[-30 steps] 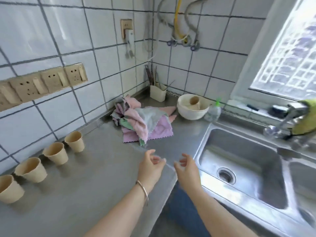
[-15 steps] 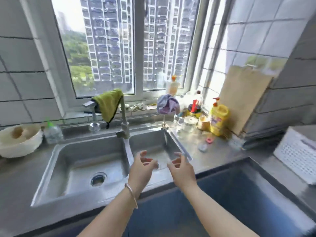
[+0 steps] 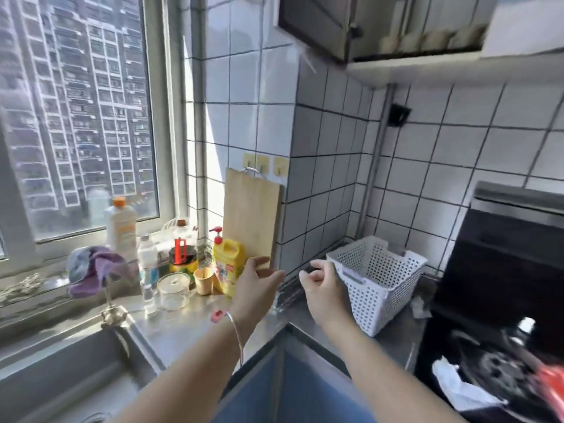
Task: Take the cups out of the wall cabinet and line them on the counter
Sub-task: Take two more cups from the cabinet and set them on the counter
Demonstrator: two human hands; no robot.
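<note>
The wall cabinet (image 3: 360,35) hangs at the top right with its door (image 3: 314,22) swung open. Inside, a row of several beige cups (image 3: 427,41) stands on the shelf, blurred. My left hand (image 3: 256,288) and my right hand (image 3: 320,288) float side by side at chest height over the counter corner, fingers loosely curled and apart, holding nothing. Both are far below the cabinet. One more beige cup (image 3: 204,280) stands on the counter among the bottles.
A white perforated basket (image 3: 378,279) sits right of my hands. A wooden cutting board (image 3: 251,221) leans on the tiled wall. Bottles, a glass jar (image 3: 173,290) and yellow detergent (image 3: 229,265) crowd the window corner. The sink (image 3: 61,377) lies lower left, a black stove (image 3: 500,300) right.
My view has swung right, from the cups lined on the left counter, past the sink, to the corner under the open cabinet. Both hands stay empty and have risen slightly.
</note>
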